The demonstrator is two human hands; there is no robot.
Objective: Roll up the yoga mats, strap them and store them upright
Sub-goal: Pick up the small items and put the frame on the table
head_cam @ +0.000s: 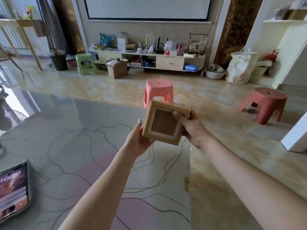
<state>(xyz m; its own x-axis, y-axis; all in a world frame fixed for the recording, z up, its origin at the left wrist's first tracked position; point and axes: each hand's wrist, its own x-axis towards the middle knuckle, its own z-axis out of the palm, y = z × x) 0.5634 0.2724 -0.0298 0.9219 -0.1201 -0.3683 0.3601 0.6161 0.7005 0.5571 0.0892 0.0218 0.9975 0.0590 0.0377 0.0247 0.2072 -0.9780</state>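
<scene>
A small square wooden frame (164, 122) with a brown centre is held up in front of me between both hands. My left hand (138, 140) grips its lower left corner from below. My right hand (191, 125) holds its right edge, thumb over the front. Below the hands a glossy table top (79, 146) with a pale pink and grey line pattern stretches toward me. No yoga mat is in view.
A phone (14, 188) with a lit screen lies at the table's near left. A pink stool (158, 92) stands just beyond the table, a red stool (265, 103) to the right. A cluttered TV cabinet (169, 63), cardboard box (118, 68) and green stool (85, 63) line the far wall.
</scene>
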